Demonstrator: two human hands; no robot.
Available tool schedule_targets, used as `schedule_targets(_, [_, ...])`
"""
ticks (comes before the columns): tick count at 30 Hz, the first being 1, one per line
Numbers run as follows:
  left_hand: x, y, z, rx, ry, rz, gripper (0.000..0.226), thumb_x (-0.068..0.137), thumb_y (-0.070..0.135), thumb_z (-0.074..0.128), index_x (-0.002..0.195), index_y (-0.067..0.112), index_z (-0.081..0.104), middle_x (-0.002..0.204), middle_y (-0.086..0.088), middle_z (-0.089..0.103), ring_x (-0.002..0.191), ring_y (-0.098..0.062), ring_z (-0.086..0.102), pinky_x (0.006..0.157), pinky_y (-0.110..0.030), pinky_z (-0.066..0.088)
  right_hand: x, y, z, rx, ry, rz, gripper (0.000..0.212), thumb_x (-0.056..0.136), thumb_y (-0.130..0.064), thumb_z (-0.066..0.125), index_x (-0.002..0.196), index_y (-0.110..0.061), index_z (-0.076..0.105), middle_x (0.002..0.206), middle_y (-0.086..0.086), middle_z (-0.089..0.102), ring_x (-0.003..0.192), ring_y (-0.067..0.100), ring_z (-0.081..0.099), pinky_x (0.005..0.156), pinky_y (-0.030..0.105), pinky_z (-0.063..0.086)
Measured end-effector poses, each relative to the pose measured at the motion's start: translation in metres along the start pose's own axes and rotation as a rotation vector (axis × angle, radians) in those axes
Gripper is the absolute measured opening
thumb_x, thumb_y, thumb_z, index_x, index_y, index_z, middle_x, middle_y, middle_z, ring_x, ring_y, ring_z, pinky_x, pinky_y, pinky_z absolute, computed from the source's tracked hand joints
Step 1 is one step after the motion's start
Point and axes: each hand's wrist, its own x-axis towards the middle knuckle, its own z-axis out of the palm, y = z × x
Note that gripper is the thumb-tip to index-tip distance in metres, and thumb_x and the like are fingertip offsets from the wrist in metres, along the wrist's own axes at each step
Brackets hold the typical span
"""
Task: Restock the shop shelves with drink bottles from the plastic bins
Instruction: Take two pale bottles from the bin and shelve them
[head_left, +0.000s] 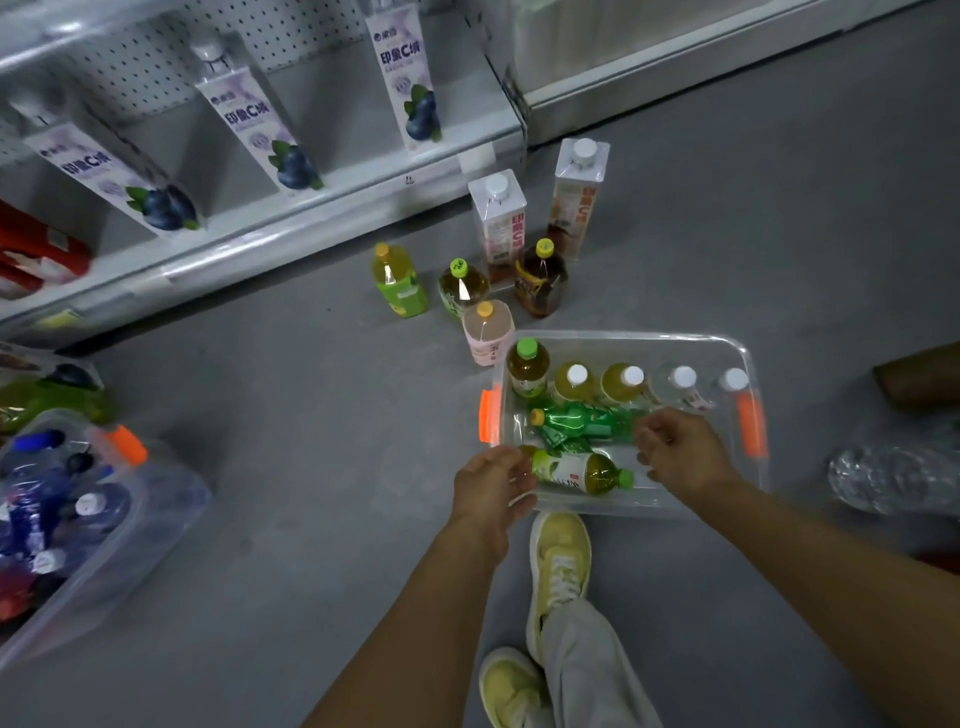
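Standing on the grey floor, the clear rectangular plastic bin with orange handles (623, 336) served as the reference point.

Contents of the bin:
- Along its far wall stood a row of five upright bottles: one green-capped tea bottle (527, 366) at the left end, then four white-capped bottles (626, 382).
- In the middle lay a green plastic bottle with a yellow cap (587, 422), on its side.
- Against the near wall lay a green-capped tea bottle with a white label (582, 472), cap pointing right.

Hands:
- The left hand (491, 486) was at the bin's near left corner, fingers curled at the base end of the white-labelled bottle. Whether it was grasping the bottle could not be told.
- The right hand (680, 452) was above the bin's near right part, just beyond the bottle's cap, fingers loosely curled and released, holding nothing.

Outside the bin:
- Beyond its far left corner stood a group of loose bottles (397, 280) and two tall white-capped cartons (498, 223).
- Further beyond was the grey metal shelf (311, 202), carrying blueberry-printed cartons (415, 78).
- Well to the left was a second clear bin (171, 499) of blue bottles.
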Motion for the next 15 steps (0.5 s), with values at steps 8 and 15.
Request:
schedule_targets(8, [0.014, -0.035, 0.015, 0.067, -0.010, -0.050, 0.023, 0.098, 0.015, 0.058, 0.120, 0.007, 0.062, 0.090, -0.007, 0.067, 0.080, -0.019, 0.064, 0.070, -0.031, 0.056, -0.004, 0.053, 0.002, 0.041, -0.025, 0.117, 0.030, 0.092, -0.001, 0.060, 0.071, -0.022, 0.060, 0.075, -0.003, 0.061, 0.082, 0.024, 0.059, 0.083, 0.042, 0.051])
schedule_targets(15, [0.026, -0.042, 0.041, 0.080, -0.012, -0.047, 0.022, 0.099, 0.014, 0.057, 0.120, 0.008, 0.061, 0.094, -0.008, 0.068, 0.081, -0.019, 0.065, 0.076, -0.033, 0.056, 0.014, 0.067, -0.017, 0.059, -0.048, 0.160, 0.025, 0.088, 0.004, 0.062, 0.073, -0.016, 0.061, 0.074, 0.004, 0.060, 0.080, 0.025, 0.057, 0.080, 0.038, 0.049])
